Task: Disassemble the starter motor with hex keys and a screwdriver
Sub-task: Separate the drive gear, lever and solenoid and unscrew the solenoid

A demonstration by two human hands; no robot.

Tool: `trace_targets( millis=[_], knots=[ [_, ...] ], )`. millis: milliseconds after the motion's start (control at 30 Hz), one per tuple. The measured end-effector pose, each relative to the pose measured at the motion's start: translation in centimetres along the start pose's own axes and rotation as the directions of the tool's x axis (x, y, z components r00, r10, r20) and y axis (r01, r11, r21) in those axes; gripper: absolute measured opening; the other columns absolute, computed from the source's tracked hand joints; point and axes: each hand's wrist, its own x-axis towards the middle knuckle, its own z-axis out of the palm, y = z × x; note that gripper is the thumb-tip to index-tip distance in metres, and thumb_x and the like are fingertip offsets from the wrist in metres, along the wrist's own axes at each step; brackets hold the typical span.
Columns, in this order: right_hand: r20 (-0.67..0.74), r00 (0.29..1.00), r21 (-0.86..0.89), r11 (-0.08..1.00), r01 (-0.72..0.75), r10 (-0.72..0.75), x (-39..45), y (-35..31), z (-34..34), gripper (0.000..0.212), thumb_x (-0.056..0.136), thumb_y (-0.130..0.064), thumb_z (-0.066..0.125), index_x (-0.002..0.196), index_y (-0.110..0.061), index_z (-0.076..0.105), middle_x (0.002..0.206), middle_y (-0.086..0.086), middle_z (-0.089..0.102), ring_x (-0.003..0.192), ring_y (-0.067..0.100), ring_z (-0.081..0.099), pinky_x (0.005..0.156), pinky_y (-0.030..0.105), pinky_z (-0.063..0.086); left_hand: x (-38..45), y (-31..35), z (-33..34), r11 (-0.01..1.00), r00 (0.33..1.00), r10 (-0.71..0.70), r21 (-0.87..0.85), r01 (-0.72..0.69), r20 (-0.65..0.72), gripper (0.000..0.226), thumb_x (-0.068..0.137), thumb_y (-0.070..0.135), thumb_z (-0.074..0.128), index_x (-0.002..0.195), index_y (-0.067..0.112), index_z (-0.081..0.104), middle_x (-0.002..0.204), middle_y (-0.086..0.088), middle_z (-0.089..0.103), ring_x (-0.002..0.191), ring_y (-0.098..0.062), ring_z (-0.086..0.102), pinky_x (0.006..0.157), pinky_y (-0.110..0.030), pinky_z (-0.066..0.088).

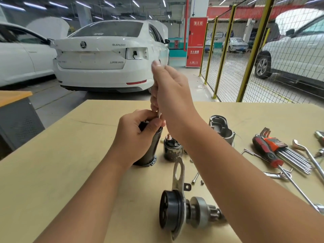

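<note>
Left hand (pixel 135 135) grips the upright motor housing (pixel 149 149) while right hand (pixel 172 95) clasps a thin tool shaft (pixel 159 116), which may slip off its fastener if tilted.

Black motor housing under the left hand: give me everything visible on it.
The motor housing is a dark, glossy metal-looking cylinder standing upright on the tan table, with a thin rim at its base. The left hand grips its upper part, hiding the top. The right hand holds a slim tool down into the top end. The solenoid stands apart beside it.
</note>
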Motion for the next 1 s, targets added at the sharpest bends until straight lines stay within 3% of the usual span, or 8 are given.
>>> trace_targets(
  millis=[100, 267, 400, 500, 667, 767, 833, 1000],
  knots=[
    [-0.105, 0.993, -0.084, 0.995, 0.048, -0.057, 0.1, -0.7, 0.8, 0.029, 0.093, -0.030, 0.062, 0.069, -0.019, 0.050, 0.061, -0.005, 0.048, 0.064, 0.020, 0.046, 0.067, 0.048, 0.046, 0.1, 0.4, 0.5, 1.000, 0.998, 0.029, 0.004, -0.029, -0.057, 0.038, 0.084, 0.014, 0.062, 0.067, 0.048, 0.063, 0.065, 0.020, 0.062, 0.063, 0.003, 0.056, 0.064, -0.009, 0.038],
    [-0.166, 0.975, -0.066, 0.989, 0.135, -0.145, -0.1, -0.5, 1.5, 0.041, 0.087, -0.017, 0.063, 0.058, -0.019, 0.034, 0.047, -0.014, 0.028, 0.050, 0.012, 0.028, 0.054, 0.031, 0.029, 0.1, 1.0, 0.6, 0.985, 0.985, 0.169, 0.044, -0.167, -0.046, 0.076, 0.078, -0.015, 0.059, 0.063, 0.060, 0.060, 0.054, 0.036, 0.051, 0.053, 0.014, 0.047, 0.051, 0.002, 0.027],
    [-0.153, 0.984, 0.052, 0.993, 0.103, -0.094, 0.2, -1.0, 1.4, 0.056, 0.087, -0.015, 0.061, 0.050, -0.027, 0.021, 0.051, -0.005, 0.015, 0.048, 0.019, 0.013, 0.050, 0.030, 0.016, 0.1, 0.2, 0.1, 0.998, 0.998, 0.057, -0.021, -0.057, -0.003, 0.052, 0.086, 0.004, 0.071, 0.067, 0.051, 0.068, 0.065, 0.025, 0.064, 0.064, 0.004, 0.056, 0.063, -0.009, 0.042],
    [-0.097, 0.992, 0.085, 0.992, 0.089, -0.080, 0.5, -1.2, 1.0, 0.057, 0.087, -0.015, 0.061, 0.049, -0.028, 0.020, 0.053, -0.003, 0.013, 0.049, 0.020, 0.010, 0.050, 0.030, 0.014, 0.4, 0.7, -0.3, 0.999, 0.996, 0.054, -0.009, -0.054, 0.065, 0.024, 0.088, 0.021, 0.066, 0.077, 0.042, 0.070, 0.073, 0.017, 0.069, 0.069, 0.001, 0.056, 0.066, -0.013, 0.043],
    [-0.005, 0.998, 0.071, 0.996, 0.061, -0.061, 0.7, -1.2, 0.9, 0.054, 0.085, -0.017, 0.063, 0.051, -0.028, 0.022, 0.051, -0.004, 0.014, 0.049, 0.021, 0.010, 0.050, 0.028, 0.015, 0.8, 0.9, -0.5, 0.999, 0.995, 0.037, 0.000, -0.037, 0.093, 0.021, 0.083, 0.008, 0.063, 0.082, 0.028, 0.069, 0.079, 0.009, 0.070, 0.069, 0.001, 0.058, 0.068, -0.017, 0.048],
    [0.030, 0.996, 0.075, 0.994, 0.076, -0.079, 0.7, -1.1, 0.9, 0.052, 0.085, -0.014, 0.064, 0.060, -0.025, 0.019, 0.055, -0.001, 0.012, 0.051, 0.021, 0.008, 0.050, 0.029, 0.014, 0.7, 0.8, -0.3, 1.000, 0.995, 0.001, -0.031, 0.002, 0.103, 0.011, 0.083, 0.004, 0.063, 0.085, 0.014, 0.068, 0.079, 0.001, 0.069, 0.071, -0.008, 0.061, 0.070, -0.024, 0.050],
    [0.049, 0.994, 0.058, 0.993, 0.099, -0.102, 0.8, -1.0, 0.8, 0.052, 0.084, -0.014, 0.063, 0.063, -0.024, 0.018, 0.059, 0.002, 0.011, 0.053, 0.022, 0.008, 0.052, 0.030, 0.014, 0.7, 0.7, -0.3, 0.999, 0.994, -0.002, -0.045, 0.007, 0.111, 0.008, 0.085, 0.004, 0.064, 0.086, 0.010, 0.067, 0.077, -0.001, 0.068, 0.069, -0.004, 0.059, 0.068, -0.019, 0.049],
    [0.138, 0.981, 0.034, 0.990, 0.136, -0.139, 1.0, -0.8, 0.1, 0.057, 0.087, -0.014, 0.065, 0.044, -0.024, 0.028, 0.054, -0.001, 0.016, 0.040, 0.014, 0.017, 0.050, 0.021, 0.022, 0.7, 0.6, 0.0, 1.000, 0.998, -0.007, 0.029, 0.005, 0.063, 0.003, 0.082, 0.008, 0.065, 0.083, 0.005, 0.064, 0.073, -0.004, 0.061, 0.068, -0.016, 0.056, 0.065, -0.022, 0.046]
  ],
)
